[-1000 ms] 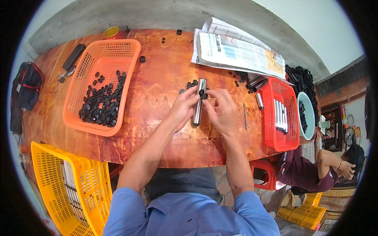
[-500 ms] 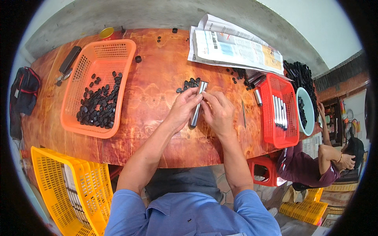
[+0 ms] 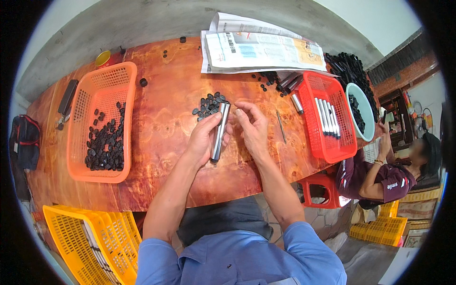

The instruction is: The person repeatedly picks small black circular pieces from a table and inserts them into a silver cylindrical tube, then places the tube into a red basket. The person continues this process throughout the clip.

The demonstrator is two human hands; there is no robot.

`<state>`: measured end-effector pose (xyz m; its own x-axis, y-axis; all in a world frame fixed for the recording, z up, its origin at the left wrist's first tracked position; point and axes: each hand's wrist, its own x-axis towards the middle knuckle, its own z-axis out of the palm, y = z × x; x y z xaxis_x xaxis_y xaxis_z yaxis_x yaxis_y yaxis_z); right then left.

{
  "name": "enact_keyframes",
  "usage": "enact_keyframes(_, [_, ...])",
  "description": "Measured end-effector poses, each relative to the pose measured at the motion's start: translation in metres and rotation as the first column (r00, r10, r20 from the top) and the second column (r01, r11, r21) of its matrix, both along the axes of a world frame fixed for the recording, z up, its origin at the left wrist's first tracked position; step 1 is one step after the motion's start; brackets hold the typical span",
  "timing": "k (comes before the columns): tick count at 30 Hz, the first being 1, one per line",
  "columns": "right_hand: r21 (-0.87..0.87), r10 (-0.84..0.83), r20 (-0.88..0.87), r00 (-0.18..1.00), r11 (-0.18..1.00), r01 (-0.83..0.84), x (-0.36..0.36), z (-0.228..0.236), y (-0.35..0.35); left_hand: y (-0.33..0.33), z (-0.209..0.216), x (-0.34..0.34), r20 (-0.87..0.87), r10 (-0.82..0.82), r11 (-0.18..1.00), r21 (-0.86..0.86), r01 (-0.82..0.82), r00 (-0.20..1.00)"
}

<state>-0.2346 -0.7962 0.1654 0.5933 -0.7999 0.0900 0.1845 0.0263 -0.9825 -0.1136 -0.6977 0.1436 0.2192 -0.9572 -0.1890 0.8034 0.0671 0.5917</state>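
A shiny metal tube (image 3: 220,130) is gripped in my left hand (image 3: 199,137), tilted, its upper end pointing away from me and a dark tip at its near end. Just right of the tube's upper end is my right hand (image 3: 254,128), off the tube, its fingers loosely bent and apart, with nothing visible in them. Beyond my left hand lies a loose pile of small black caps (image 3: 206,104) on the wooden table (image 3: 166,123).
To the left stands an orange basket (image 3: 71,142) of black caps. At right, a red basket (image 3: 330,151) holds several metal tubes, beside a pale blue bowl (image 3: 369,130). A thin rod (image 3: 281,127), newspapers (image 3: 261,50), a yellow crate (image 3: 66,237) and a seated person (image 3: 380,178) are around.
My right hand has come off the tube and moved slightly away. The left hand still holds the tube. My view has shifted right; the person at right has a hand raised with a dark object.
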Motion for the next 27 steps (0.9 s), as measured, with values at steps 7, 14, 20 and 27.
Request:
enact_keyframes(7, [0.119, 0.099, 0.092, 0.991, 0.987, -0.109, -0.002, -0.006, 0.0, 0.001, -0.001, -0.002, 0.11, 0.004, 1.0, 0.019, -0.006, 0.994])
enact_keyframes(14, [0.188, 0.116, 0.175, 0.978, 0.971, -0.148, -0.004, -0.011, -0.001, 0.001, -0.005, -0.009, 0.357, -0.026, 0.999, 0.042, 0.012, 0.934])
enact_keyframes(20, [0.304, 0.139, 0.155, 0.978, 0.935, -0.181, -0.003, -0.016, -0.01, -0.004, 0.003, -0.017, 0.353, -0.047, 0.998, 0.046, 0.033, 0.935])
enact_keyframes(27, [0.277, 0.117, 0.197, 0.973, 0.946, -0.17, -0.008, -0.011, -0.012, 0.006, 0.014, -0.014, 0.373, -0.065, 0.997, 0.055, 0.048, 0.926])
